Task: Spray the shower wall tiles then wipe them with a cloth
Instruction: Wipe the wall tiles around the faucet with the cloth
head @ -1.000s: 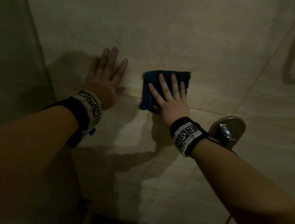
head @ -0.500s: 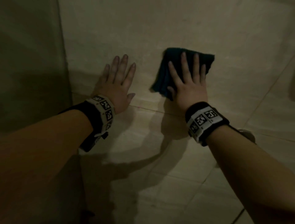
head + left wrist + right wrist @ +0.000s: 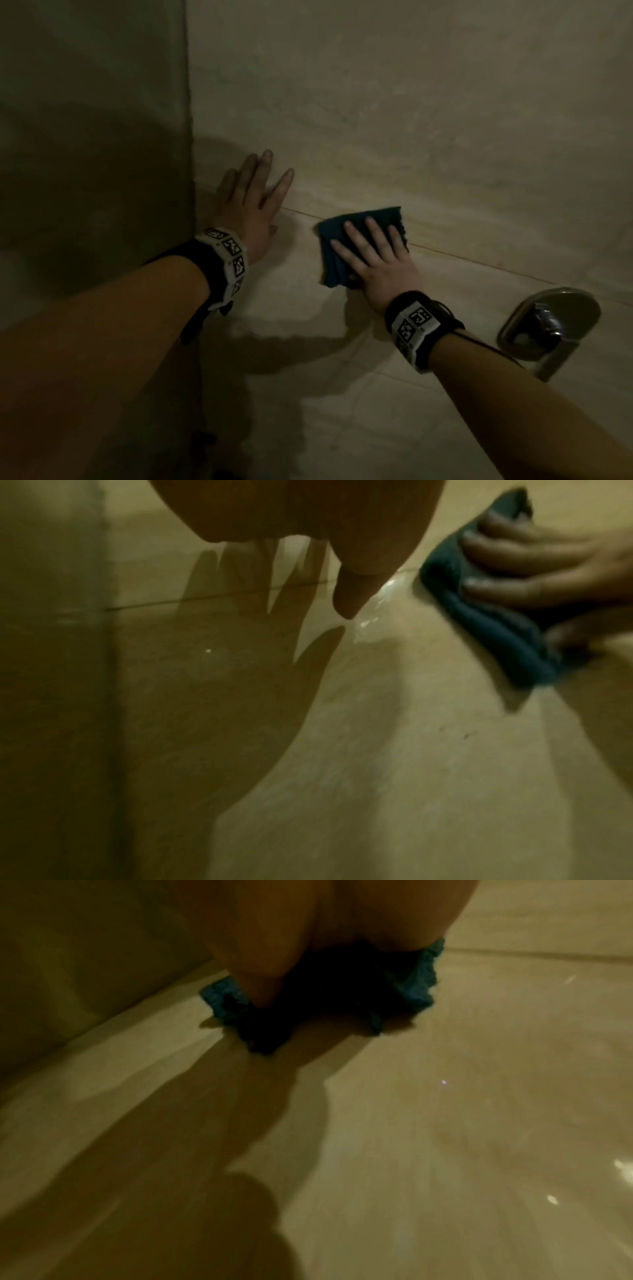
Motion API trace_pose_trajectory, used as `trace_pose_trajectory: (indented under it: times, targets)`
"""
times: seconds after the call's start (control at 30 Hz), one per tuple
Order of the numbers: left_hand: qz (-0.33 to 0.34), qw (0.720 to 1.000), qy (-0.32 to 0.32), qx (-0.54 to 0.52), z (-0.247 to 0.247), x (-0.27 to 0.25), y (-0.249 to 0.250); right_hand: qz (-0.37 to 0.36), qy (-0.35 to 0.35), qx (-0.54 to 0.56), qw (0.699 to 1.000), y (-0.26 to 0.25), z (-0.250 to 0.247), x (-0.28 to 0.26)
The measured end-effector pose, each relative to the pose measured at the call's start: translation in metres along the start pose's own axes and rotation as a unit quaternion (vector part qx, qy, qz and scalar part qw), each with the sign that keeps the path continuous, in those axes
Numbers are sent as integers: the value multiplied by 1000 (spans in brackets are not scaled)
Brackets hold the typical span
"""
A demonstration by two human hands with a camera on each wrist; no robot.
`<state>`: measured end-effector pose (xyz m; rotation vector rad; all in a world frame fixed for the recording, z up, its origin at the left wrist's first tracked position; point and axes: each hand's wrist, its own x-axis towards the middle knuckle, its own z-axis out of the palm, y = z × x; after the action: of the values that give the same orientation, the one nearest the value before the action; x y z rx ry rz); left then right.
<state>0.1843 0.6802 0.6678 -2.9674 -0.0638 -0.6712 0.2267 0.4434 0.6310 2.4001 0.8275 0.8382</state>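
A folded dark teal cloth (image 3: 334, 240) lies flat against the beige shower wall tiles (image 3: 394, 113), across a grout line. My right hand (image 3: 373, 250) presses it to the wall with straight, spread fingers; the cloth (image 3: 479, 615) also shows in the left wrist view and bunches under the palm as cloth (image 3: 411, 988) in the right wrist view. My left hand (image 3: 253, 202) rests flat and open on the tile to the cloth's left, holding nothing. A wet streak (image 3: 373, 615) glints by its fingertip. No spray bottle is in view.
A chrome shower valve plate with its handle (image 3: 548, 325) juts from the wall just right of my right wrist. A darker side wall (image 3: 92, 137) meets the tiled wall at a corner close to my left hand.
My right hand has slid the cloth down the wall, from well above the grout line back onto it. The left hand has stayed flat on the tile.
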Motion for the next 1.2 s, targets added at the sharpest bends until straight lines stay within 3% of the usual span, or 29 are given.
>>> trace_pose_trajectory:
  times: [0.1,0.3,0.53,0.77,0.83,0.97,1.07,1.2]
  targets:
    - [-1,1000,2,-13,6,-5,-18,14,36,21,999,5,-29,24]
    - [-42,997,5,-62,8,-11,-34,82,38,87,992,-8,-70,67]
    - [-60,996,-47,-44,16,-17,-40,-76,-97,34,992,-56,-35,48]
    - [-49,998,-5,-38,5,-15,-36,-127,-103,13,986,-44,-28,50]
    - [-45,998,16,-35,1,-12,-37,-96,-57,37,993,-29,-38,58]
    - [-33,999,40,-16,-9,-6,-31,34,93,55,994,22,-86,79]
    - [-42,997,61,-9,-13,1,-23,132,125,62,981,63,-114,85]
    - [-38,996,84,13,-18,12,-14,186,139,61,971,74,-118,81]
